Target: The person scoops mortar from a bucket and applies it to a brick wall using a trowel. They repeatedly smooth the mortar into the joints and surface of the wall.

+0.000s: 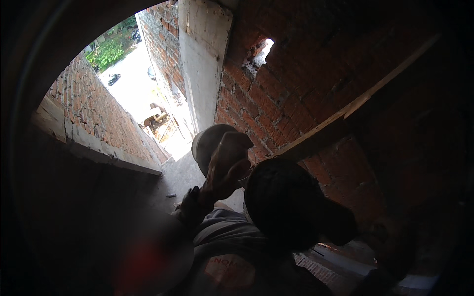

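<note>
My left hand [227,165], with a dark band at its wrist, is raised near the middle. Its fingers bend to the right, apart from the thumb, and I make out nothing between them. Behind it is a pale rounded shape, like a cap or helmet [203,145]. To the right is a large black rounded thing with a peak, like a cap [281,202]. My right hand [387,241] is in deep shadow near that peak; its fingers are hidden. Below the pale shape shows a dark grey shirt [222,234] with a printed patch, apparently a co-worker's.
Brick walls [261,101] rise on both sides, with a pale concrete column [201,59] and a small hole letting in light. A long wooden board [355,106] runs along the right wall. Through the bright opening are rubble [160,118], a motorbike [114,79] and greenery [106,52].
</note>
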The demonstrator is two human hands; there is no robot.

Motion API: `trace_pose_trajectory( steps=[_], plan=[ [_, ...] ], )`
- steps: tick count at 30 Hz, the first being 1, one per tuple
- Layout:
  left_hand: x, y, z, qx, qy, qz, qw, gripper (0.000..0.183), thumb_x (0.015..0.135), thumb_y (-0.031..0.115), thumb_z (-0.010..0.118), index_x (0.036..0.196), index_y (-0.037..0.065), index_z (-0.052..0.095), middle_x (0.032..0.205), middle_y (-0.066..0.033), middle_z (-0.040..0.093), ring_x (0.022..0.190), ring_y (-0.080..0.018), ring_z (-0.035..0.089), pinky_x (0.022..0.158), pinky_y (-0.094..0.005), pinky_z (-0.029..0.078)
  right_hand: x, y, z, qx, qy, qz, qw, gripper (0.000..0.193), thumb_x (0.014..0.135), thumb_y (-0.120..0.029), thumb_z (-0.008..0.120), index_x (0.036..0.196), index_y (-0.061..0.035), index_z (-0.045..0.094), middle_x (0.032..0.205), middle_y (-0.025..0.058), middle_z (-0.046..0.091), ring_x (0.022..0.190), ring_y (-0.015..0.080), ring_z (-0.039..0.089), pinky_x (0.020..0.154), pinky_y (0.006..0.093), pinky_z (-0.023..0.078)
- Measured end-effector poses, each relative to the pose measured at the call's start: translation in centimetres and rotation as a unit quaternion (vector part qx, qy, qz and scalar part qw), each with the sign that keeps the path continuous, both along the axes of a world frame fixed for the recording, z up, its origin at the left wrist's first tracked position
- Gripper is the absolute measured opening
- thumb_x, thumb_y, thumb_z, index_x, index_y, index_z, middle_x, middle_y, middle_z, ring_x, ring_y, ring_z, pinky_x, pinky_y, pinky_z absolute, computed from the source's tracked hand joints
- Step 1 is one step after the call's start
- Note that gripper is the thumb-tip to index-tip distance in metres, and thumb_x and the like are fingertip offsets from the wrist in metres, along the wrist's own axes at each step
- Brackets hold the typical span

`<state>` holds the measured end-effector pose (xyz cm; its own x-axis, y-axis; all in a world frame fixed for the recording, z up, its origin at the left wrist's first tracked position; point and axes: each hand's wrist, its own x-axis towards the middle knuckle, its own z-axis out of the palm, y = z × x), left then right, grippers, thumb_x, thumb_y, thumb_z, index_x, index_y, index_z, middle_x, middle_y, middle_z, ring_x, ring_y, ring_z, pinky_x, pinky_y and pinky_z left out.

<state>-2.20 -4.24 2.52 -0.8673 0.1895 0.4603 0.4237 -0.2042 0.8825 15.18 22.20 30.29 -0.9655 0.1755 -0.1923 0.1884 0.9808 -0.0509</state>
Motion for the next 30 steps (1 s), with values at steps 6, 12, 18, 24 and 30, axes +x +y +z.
trace_pose_trajectory(
  steps=[6, 12, 18, 24, 30],
  plan=[
    [-5.7, -5.0, -0.5, -0.199, -0.048, 0.108, 0.973, 0.016, 0.095, 0.001, 0.062, 0.11, 0.005, 0.06, 0.103, -0.0056, 0.065, 0.09, -0.0149, 0.065, 0.078, -0.0305, 0.053, 0.0, 1.7, -10.3, 0.019, 0.02, 0.133, 0.991, 0.008, 0.077, -0.012, 0.068, 0.084, -0.0074, 0.07, 0.084, 0.0101, 0.065, 0.079, 0.029, 0.064, 0.072, 0.0418, 0.049],
    [-6.8, -2.9, -10.4, -0.235, -0.029, -0.117, 0.964, 0.012, 0.091, 0.01, 0.066, 0.101, 0.004, 0.064, 0.09, -0.0085, 0.068, 0.073, -0.0203, 0.068, 0.064, -0.0328, 0.056, -0.2, 1.8, -14.0, 0.018, 0.114, 0.101, 0.988, 0.017, 0.076, -0.011, 0.078, 0.09, -0.0057, 0.072, 0.092, 0.0102, 0.07, 0.086, 0.0276, 0.068, 0.076, 0.0413, 0.051],
    [-9.9, 0.6, -23.5, -0.703, -0.092, -0.144, 0.69, 0.031, 0.096, 0.022, 0.054, 0.122, 0.007, 0.064, 0.105, -0.0161, 0.072, 0.09, -0.0331, 0.071, 0.079, -0.0445, 0.056, 4.9, 8.1, -8.2, 0.23, 0.569, -0.015, 0.789, 0.018, 0.096, -0.013, 0.071, 0.108, 0.0004, 0.074, 0.118, 0.0197, 0.071, 0.1, 0.0277, 0.072, 0.083, 0.0354, 0.06],
    [-11.3, 1.7, -38.0, -0.716, -0.245, -0.189, 0.626, 0.03, 0.093, 0.021, 0.064, 0.119, 0.013, 0.075, 0.117, -0.017, 0.073, 0.111, -0.0273, 0.071, 0.093, -0.0386, 0.058, 7.0, 19.8, -10.5, 0.231, 0.46, -0.221, 0.828, 0.049, 0.111, -0.038, 0.036, 0.137, -0.0048, 0.061, 0.136, 0.0184, 0.062, 0.126, 0.0344, 0.06, 0.111, 0.0433, 0.044],
    [-10.2, 2.2, -43.8, -0.705, -0.274, -0.133, 0.64, 0.032, 0.095, 0.026, 0.061, 0.122, 0.012, 0.073, 0.12, -0.0177, 0.071, 0.112, -0.0322, 0.069, 0.097, -0.0422, 0.055, 8.9, 22.5, -13.1, 0.257, 0.418, -0.269, 0.829, 0.049, 0.111, -0.041, 0.034, 0.142, -0.0086, 0.053, 0.137, 0.016, 0.061, 0.121, 0.0332, 0.063, 0.106, 0.0434, 0.05]
  ],
)
